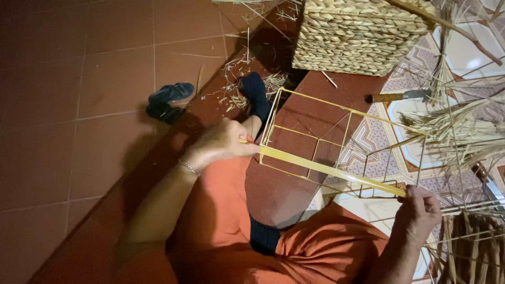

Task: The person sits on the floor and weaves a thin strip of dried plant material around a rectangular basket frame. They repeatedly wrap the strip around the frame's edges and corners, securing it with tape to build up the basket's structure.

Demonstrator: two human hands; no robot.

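A yellow wire frame (336,144), box-shaped and open on all sides with nothing inside it, stands tilted over the person's orange-clad lap. Across the near edge of the frame runs a flat yellow strip (331,169), stretched taut between both hands. The left hand (223,143) sits at the frame's left corner with its fingers closed, pinching the strip's end against the wire. The right hand (418,210) is at the frame's lower right corner, fingers curled shut around the strip's other end. Beyond the frame's far side stands a woven straw basket (357,34); its opening faces away, so I cannot tell what it holds. To the right of the frame lie bundles of dried reeds (463,131) and a wooden-handled knife (400,96). To the left of the frame, a dark sandal (168,100) rests on the red tiled floor (79,79).
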